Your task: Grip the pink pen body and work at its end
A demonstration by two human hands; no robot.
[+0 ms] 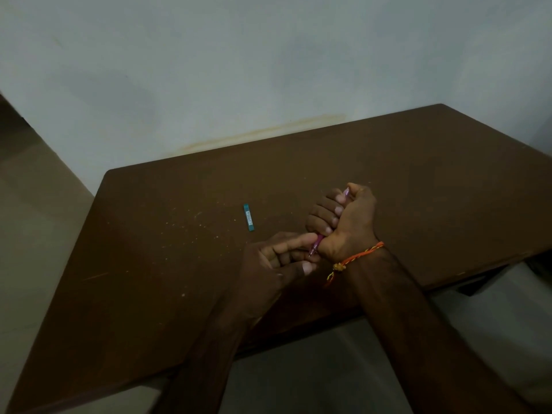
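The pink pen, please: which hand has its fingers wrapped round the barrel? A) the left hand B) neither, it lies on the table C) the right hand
C: the right hand grips the pink pen in a fist, while the left hand only pinches its tip.

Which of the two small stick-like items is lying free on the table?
The teal case, lying flat on the brown table, untouched. The pink pen is gripped in the right hand, its tip pinched by the left hand.
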